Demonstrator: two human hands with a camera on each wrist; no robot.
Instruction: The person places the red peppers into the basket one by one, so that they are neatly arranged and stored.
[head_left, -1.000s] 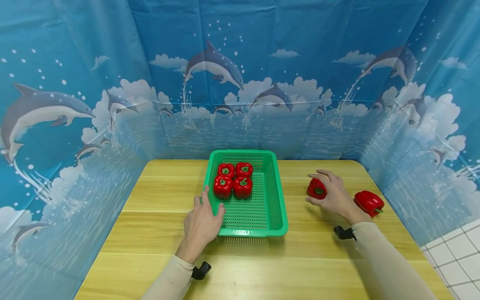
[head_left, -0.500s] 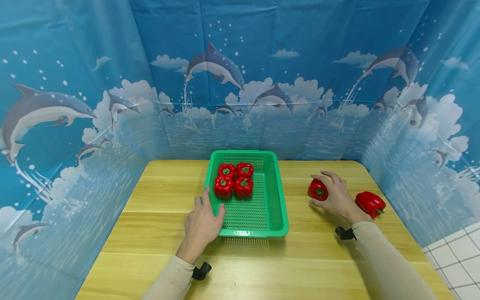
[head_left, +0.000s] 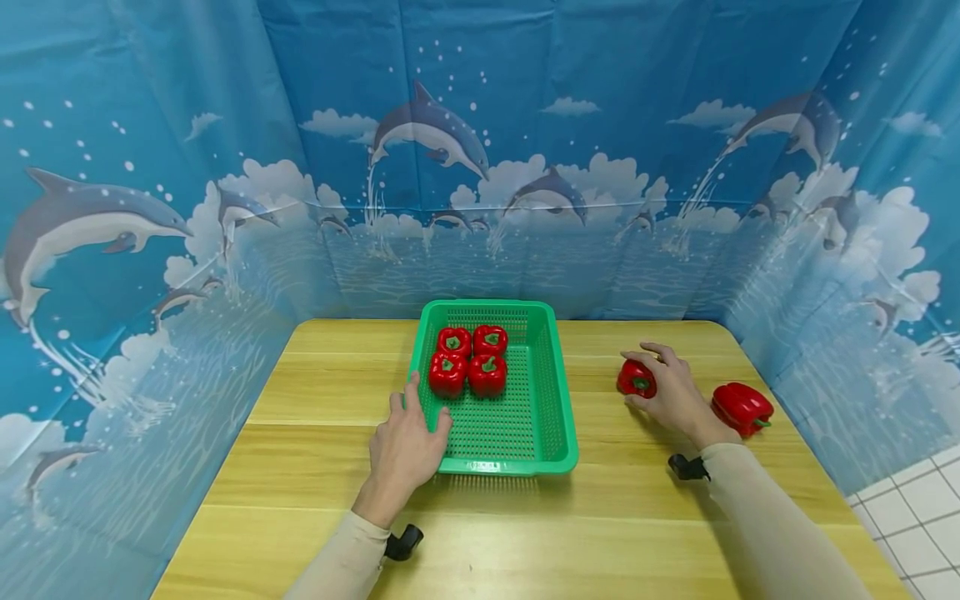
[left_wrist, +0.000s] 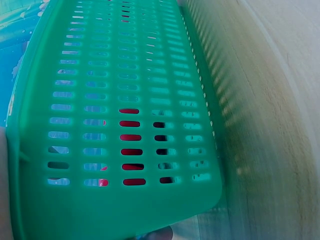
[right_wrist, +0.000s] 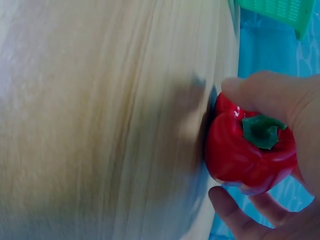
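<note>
My right hand (head_left: 671,396) grips a red bell pepper (right_wrist: 250,155) at the right side of the table. In the right wrist view the thumb lies over it near its green stem, fingers around the opposite side. The pepper stands close over the wood. My left hand (head_left: 405,442) rests at the front left corner of a green plastic basket (head_left: 551,375), fingers spread along its left rim and thumb over the inside. The left wrist view shows the basket's slotted wall (left_wrist: 110,210). Several red bell peppers (head_left: 487,375) sit grouped inside, stems up, toward the back left.
Another red bell pepper (head_left: 742,408) lies on its side near the table's right edge, beside my right wrist. The wooden table (head_left: 525,533) ends at a blue dolphin-print curtain (head_left: 480,242) behind and at both sides. White tiles (head_left: 918,517) show at lower right.
My right hand has shifted slightly to the right around the pepper, its thumb tip drawn in. The pepper has hardly moved. The left hand and the basket stay where they were.
</note>
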